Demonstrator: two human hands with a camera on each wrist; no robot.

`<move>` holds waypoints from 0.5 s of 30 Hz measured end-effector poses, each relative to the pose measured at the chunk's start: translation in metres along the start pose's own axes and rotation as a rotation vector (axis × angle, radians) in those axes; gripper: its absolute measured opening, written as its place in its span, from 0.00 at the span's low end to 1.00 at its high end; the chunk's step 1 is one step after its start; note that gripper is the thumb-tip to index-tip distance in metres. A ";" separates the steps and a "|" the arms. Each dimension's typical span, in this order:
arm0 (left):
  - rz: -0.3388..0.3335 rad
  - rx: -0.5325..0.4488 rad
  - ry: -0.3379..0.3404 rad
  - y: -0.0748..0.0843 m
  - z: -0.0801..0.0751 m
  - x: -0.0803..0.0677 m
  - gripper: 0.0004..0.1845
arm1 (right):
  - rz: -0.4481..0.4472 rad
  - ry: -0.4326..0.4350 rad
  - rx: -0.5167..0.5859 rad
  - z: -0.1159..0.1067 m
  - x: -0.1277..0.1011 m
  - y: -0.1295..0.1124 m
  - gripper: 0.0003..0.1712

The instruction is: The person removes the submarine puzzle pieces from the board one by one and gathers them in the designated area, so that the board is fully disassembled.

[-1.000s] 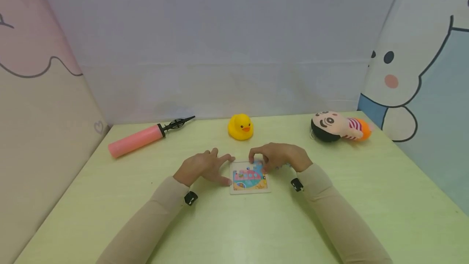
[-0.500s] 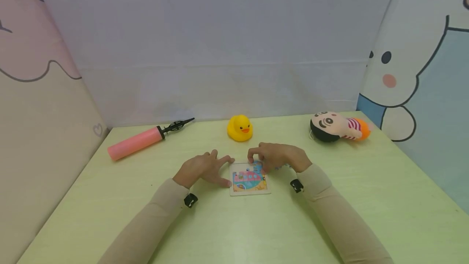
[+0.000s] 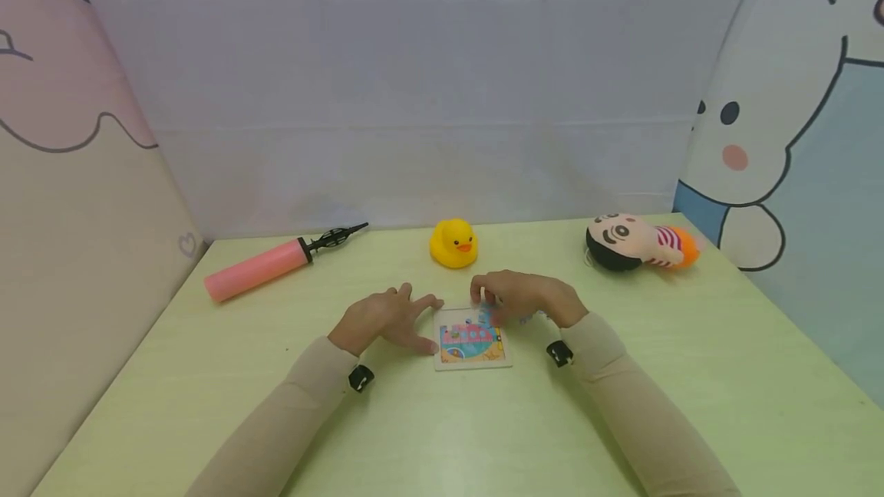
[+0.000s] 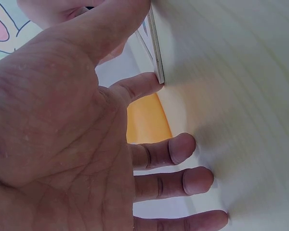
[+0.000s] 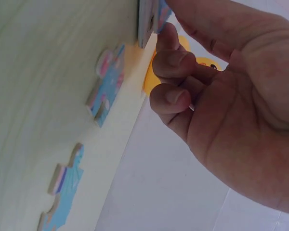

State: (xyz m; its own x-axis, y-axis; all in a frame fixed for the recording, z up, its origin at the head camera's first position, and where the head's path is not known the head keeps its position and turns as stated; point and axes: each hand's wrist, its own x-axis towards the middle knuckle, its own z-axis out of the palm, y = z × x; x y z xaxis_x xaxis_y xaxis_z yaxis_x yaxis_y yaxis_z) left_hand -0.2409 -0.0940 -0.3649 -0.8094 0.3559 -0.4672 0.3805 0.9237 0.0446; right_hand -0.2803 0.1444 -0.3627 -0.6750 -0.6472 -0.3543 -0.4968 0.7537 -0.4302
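We see a small square puzzle (image 3: pixel 473 345) lying flat on the green counter (image 3: pixel 442 436), near the middle and in front of the person. Its picture is blue and pink inside a pale frame.

Left hand (image 3: pixel 383 318): it rests on the counter just left of the puzzle, fingers spread and straight. The thumb (image 4: pixel 111 29) lies against the puzzle's left edge (image 4: pixel 154 43); the index fingertip touches its far corner. It grips nothing.

Right hand (image 3: pixel 522 297): it sits over the far right part of the puzzle with the fingers curled downward. In the right wrist view the thumb and curled fingers (image 5: pixel 171 60) close at the puzzle's edge (image 5: pixel 147 19). We cannot tell whether they pinch a piece or only press on the board.

Two loose pieces (image 5: pixel 107 85) lie flat on the counter just right of the puzzle, apart from each other and from the hand; the second piece (image 5: pixel 62 190) is nearer the camera.

Other items on the counter, all well apart from the hands:
- duck (image 3: pixel 453 243), yellow, upright, beyond the puzzle.
- pump (image 3: pixel 276 261), pink with a black nozzle, lying at far left.
- doll (image 3: pixel 638 241), lying on its side at far right.

Printed cartoon panels enclose the counter on three sides.
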 end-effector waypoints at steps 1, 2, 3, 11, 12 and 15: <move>-0.001 0.000 0.000 0.000 0.000 0.000 0.42 | 0.002 0.002 0.009 0.000 0.000 0.000 0.17; -0.002 0.000 -0.001 0.000 0.001 0.000 0.42 | -0.002 0.008 0.018 0.000 0.000 0.000 0.16; -0.002 0.003 -0.001 -0.001 0.001 0.001 0.42 | -0.011 0.015 0.025 -0.001 -0.001 0.001 0.14; 0.020 0.027 0.019 -0.002 0.003 0.004 0.41 | -0.125 0.061 0.044 -0.005 -0.009 0.011 0.01; 0.020 0.030 0.016 -0.002 0.002 0.004 0.41 | -0.123 0.056 0.060 -0.006 -0.010 0.012 0.02; 0.016 0.024 0.011 -0.002 0.001 0.004 0.41 | -0.137 0.042 0.094 -0.009 -0.013 0.015 0.02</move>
State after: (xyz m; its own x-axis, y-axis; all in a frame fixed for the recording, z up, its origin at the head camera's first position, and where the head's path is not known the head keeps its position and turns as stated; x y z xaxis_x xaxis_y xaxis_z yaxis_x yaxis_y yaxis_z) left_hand -0.2443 -0.0949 -0.3680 -0.8081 0.3719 -0.4568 0.4037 0.9144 0.0303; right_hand -0.2841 0.1648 -0.3574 -0.6276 -0.7363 -0.2529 -0.5336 0.6434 -0.5489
